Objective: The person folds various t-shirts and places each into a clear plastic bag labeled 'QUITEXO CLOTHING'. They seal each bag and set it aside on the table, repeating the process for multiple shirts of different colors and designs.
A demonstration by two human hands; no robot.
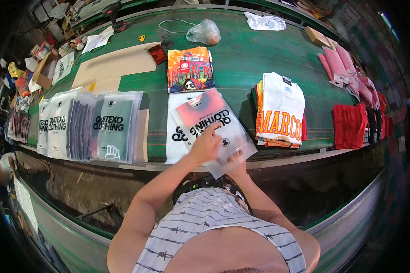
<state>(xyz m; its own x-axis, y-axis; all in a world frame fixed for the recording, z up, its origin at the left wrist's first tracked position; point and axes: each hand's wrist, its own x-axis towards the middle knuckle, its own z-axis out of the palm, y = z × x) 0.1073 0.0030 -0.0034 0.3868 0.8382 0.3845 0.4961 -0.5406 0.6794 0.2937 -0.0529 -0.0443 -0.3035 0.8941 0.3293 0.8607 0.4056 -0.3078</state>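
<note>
A frosted plastic garment bag [232,141] with black print lies tilted in front of me, a reddish folded garment [199,107] showing through its far end. My left hand [207,144] rests on top of the bag, index finger stretched out and the other fingers partly curled. At the bag's near end my right hand [236,166] grips it, its fingers blurred behind the film. Beneath lies a stack of white printed bags [175,148]. Just beyond them is a folded orange printed T-shirt [189,68].
Filled frosted bags [59,125] stand in a row at left. A white T-shirt pile [282,104] lies right, with red folded garments [348,125] and pink packets [339,66] farther right. Scissors [142,38], cardboard [109,66] and a clear bag [202,32] lie on the green table [241,59].
</note>
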